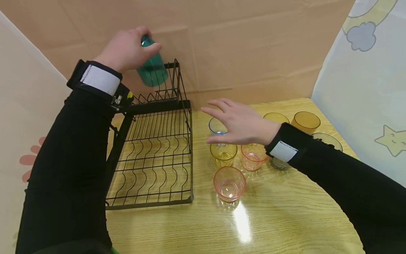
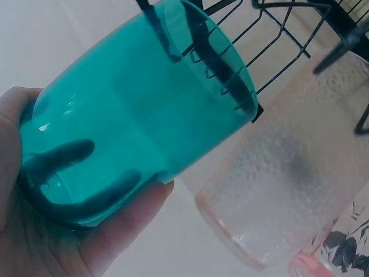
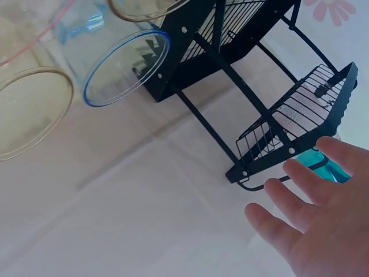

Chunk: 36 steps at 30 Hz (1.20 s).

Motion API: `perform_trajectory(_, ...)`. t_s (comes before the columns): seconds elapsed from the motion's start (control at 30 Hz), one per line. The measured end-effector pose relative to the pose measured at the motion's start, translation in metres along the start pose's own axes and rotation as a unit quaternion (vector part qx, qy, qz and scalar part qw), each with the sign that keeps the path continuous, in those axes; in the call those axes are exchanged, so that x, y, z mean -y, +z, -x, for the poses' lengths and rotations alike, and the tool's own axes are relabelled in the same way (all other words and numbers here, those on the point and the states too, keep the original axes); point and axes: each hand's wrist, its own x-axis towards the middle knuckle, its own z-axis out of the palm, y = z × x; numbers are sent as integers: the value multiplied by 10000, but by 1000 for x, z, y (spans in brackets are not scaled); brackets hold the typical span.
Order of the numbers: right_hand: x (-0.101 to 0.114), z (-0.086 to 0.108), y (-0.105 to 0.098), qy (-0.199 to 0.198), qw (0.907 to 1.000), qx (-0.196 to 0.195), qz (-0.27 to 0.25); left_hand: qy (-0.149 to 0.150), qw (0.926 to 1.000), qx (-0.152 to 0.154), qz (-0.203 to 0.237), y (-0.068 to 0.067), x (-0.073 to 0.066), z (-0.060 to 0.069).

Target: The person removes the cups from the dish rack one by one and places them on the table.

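Note:
My left hand (image 1: pixel 128 49) grips a translucent teal cup (image 1: pixel 153 73) by its base end, its mouth tilted downward at the upper shelf (image 1: pixel 155 104) of a black wire dish rack (image 1: pixel 149 205). In the left wrist view the teal cup (image 2: pixel 127 109) shows the fingers through its wall, and a clear pebbled cup (image 2: pixel 282 167) leans beside it against the rack. My right hand (image 1: pixel 242 121) is spread and holds nothing, just above several drinking glasses. Under and near it are a blue-rimmed glass (image 1: pixel 216 127), a yellow glass (image 1: pixel 223 157) and a pink glass (image 1: pixel 252 160).
Another pink-rimmed glass (image 1: pixel 229 185) stands nearest on the wooden table (image 1: pixel 269 218). Amber glasses, among them one at the far right (image 1: pixel 305 121), and a clear glass (image 1: pixel 328 140) stand partly behind the right arm. The rack's lower tier holds nothing visible.

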Motion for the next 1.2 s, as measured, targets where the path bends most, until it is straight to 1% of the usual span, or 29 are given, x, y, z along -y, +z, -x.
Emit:
perform_trajectory(0.2,5,-9,4,-100,9999,82,11,-32,9996,-201,220,-9,3,10)
perform_trajectory(0.37,9,-12,8,-74,9997,227,74,-53,9987,-423,277,-20,3,19)
perform_trajectory(0.47,11,-13,10,-59,9996,258,67,-98,9971,-576,486,-25,4,28)
perform_trajectory(0.5,11,-13,12,-60,9997,250,38,-96,9962,-648,567,-27,4,31)
perform_trajectory(0.57,12,-14,16,-19,9997,236,-27,-107,9929,-786,887,-28,6,40)
perform_trajectory(0.67,15,-16,23,71,9995,194,-235,-53,9837,-1153,1382,-23,7,54)
perform_trajectory(0.73,17,-18,28,166,9987,168,-457,9,9742,-1458,1724,-15,8,64)
perform_trajectory(0.8,20,-20,33,269,9971,133,-695,109,9629,-1770,2035,-5,8,75)
perform_trajectory(0.87,23,-24,37,375,9941,78,-1010,223,9487,-2075,2376,5,8,85)
perform_trajectory(0.93,27,-27,39,525,9888,34,-1398,327,9330,-2305,2744,15,9,95)
perform_trajectory(1.0,31,-31,41,657,9808,-9,-1838,444,9167,-2517,3071,26,11,104)
perform_trajectory(1.03,34,-33,42,719,9752,-22,-2093,508,9081,-2618,3229,31,13,108)
perform_trajectory(1.1,40,-37,44,846,9628,-29,-2568,598,8937,-2760,3486,42,16,118)
perform_trajectory(1.13,43,-38,46,877,9562,-49,-2793,691,8855,-2868,3590,47,18,122)
perform_trajectory(1.2,48,-40,49,919,9433,-97,-3187,844,8713,-3052,3749,58,20,131)
